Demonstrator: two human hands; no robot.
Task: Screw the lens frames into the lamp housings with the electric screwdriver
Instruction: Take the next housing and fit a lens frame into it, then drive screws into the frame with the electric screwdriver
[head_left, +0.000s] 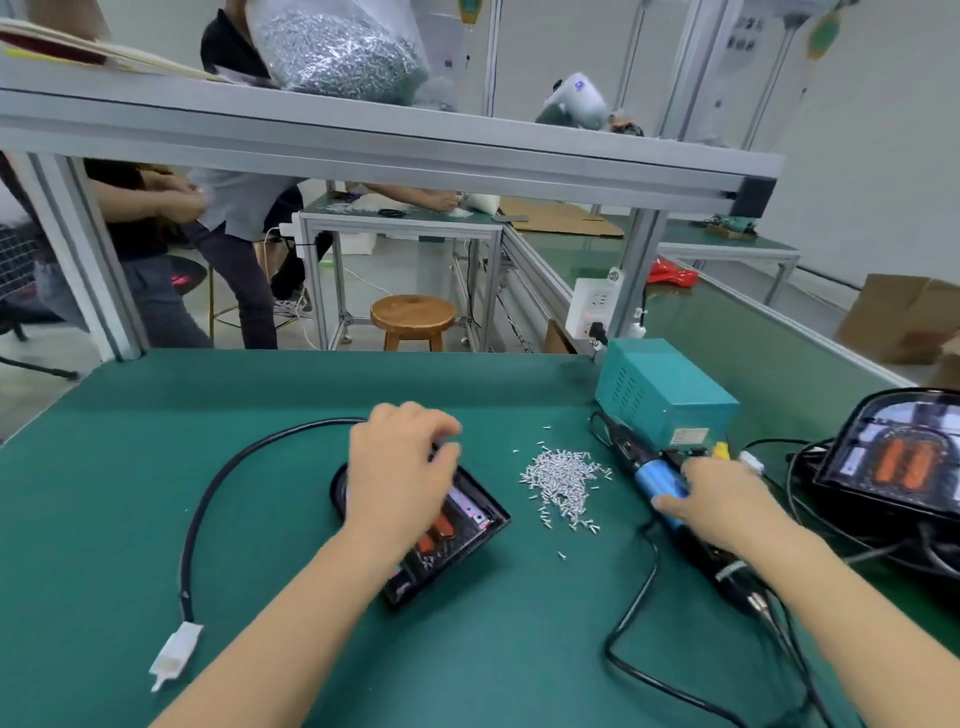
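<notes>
A black lamp housing (467, 535) with orange parts inside lies on the green mat in front of me. My left hand (400, 467) lies over its far end with curled fingers gripping it. From under that hand a black cable (218, 483) curves out to a white connector (174, 657). The electric screwdriver (660, 480), blue-bodied with a black tip end, lies to the right. My right hand (722, 499) is wrapped around its blue body. A pile of small silver screws (563, 480) sits between the housing and the screwdriver.
A teal power supply box (662, 395) stands behind the screwdriver. More lamp housings (898, 457) with tangled cables sit at the right edge. A shelf (363, 140) overhead carries a bag of screws (337, 47). People work at tables beyond, near a wooden stool (413, 317).
</notes>
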